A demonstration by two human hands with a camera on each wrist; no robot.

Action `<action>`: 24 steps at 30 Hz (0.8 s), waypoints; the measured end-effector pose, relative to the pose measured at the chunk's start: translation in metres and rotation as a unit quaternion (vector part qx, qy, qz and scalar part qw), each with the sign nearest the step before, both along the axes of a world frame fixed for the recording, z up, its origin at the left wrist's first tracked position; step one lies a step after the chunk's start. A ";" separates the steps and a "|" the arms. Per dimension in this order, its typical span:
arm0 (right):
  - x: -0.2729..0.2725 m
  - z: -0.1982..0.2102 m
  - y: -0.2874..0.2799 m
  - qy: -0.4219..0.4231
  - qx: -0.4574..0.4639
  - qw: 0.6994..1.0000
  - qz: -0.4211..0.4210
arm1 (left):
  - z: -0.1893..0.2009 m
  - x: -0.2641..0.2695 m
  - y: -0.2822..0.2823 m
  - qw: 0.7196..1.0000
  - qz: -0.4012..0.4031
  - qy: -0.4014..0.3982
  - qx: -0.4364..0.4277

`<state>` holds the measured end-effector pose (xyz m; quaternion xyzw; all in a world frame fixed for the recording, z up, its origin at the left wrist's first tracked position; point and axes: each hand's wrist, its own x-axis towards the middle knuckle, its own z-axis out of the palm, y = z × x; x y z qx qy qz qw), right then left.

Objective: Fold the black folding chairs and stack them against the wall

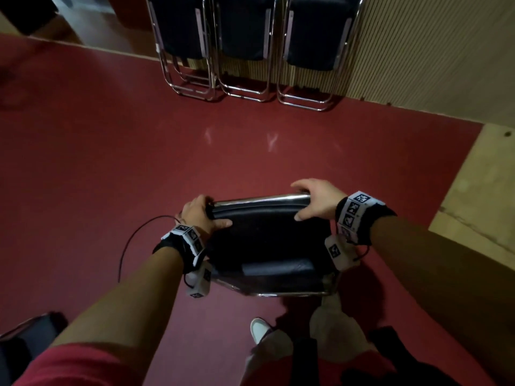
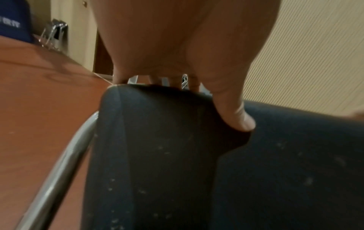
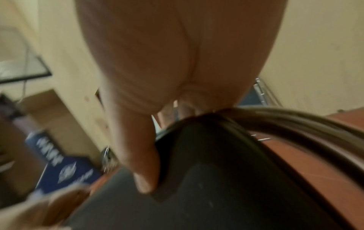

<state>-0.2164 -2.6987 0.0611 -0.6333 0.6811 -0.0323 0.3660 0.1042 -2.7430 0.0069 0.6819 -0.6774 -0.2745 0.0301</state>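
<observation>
Both hands clamped on the top edge of a black folding chair (image 1: 267,240), carrying step, well short of the wall (image 1: 418,51).

Left hand (image 1: 199,215) wraps the chair's left top corner, thumb (image 2: 234,115) pressed into the padding, fingers curled over the far side. Right hand (image 1: 316,200) grips the right corner the same way, over the chrome top bar (image 1: 259,198). Chair looks folded or close to it. Beyond the chair, three folded chairs (image 1: 245,37) already lean against the wall. Next, likely: walk it forward over the red floor (image 1: 139,162), pick a stack, tilt it onto the stack with its legs squared.
</observation>
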 end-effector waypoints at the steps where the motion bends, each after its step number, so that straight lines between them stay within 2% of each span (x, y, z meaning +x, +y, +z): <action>1: -0.002 -0.005 0.003 -0.012 0.006 0.999 -0.031 | 0.000 0.004 0.003 1.000 0.000 -0.009 0.001; 4: -0.003 -0.021 0.013 -0.038 -0.010 0.990 -0.133 | -0.001 0.016 0.011 1.000 0.009 -0.002 0.003; 8: 0.003 -0.038 0.020 -0.081 -0.068 0.969 -0.225 | -0.014 0.035 0.032 0.991 0.084 0.100 -0.007; 13: 0.001 -0.045 0.019 -0.101 -0.085 0.956 -0.262 | -0.026 0.047 0.052 0.953 0.197 0.227 -0.018; 17: -0.004 -0.051 0.022 -0.110 -0.083 0.953 -0.271 | -0.034 0.049 0.056 0.937 0.236 0.258 0.000; 19: -0.008 -0.055 0.021 -0.115 -0.079 0.953 -0.270 | -0.038 0.049 0.059 0.919 0.265 0.293 0.011; 22: -0.018 -0.060 0.019 -0.180 -0.072 0.937 -0.290 | -0.043 0.046 0.063 0.904 0.286 0.317 0.010; 24: -0.026 -0.064 0.019 -0.223 -0.055 0.926 -0.299 | -0.045 0.041 0.064 0.881 0.323 0.345 0.009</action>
